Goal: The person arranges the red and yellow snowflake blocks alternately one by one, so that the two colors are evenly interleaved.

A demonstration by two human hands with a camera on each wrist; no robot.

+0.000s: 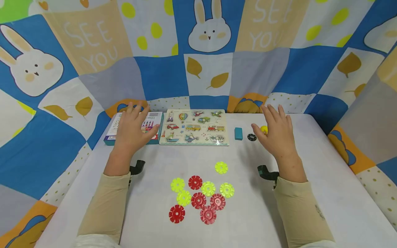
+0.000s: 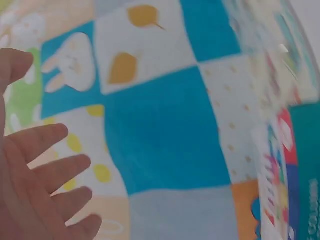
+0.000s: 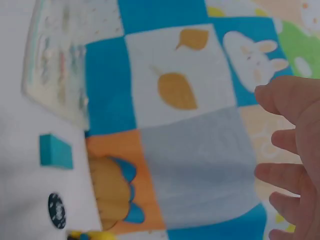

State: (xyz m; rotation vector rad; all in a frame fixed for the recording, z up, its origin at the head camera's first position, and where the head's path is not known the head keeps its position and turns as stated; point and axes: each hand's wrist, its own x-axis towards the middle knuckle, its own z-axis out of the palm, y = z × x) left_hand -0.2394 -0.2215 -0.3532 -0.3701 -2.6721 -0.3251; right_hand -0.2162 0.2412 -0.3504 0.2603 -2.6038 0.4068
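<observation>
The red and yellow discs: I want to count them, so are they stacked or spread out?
Spread out: in the head view, the red discs and yellow discs lie flat across the table, each one's centre showing.

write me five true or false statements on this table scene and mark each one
1. Five red discs lie on the table. True.
2. There are fewer red discs than yellow-green discs. False: there are five of each.
3. In the head view, the blue block lies between the picture board and the black chip. True.
4. In the head view, the black chip lies left of the picture board. False: it lies to the right.
5. The left hand and right hand both hold nothing. True.
</observation>
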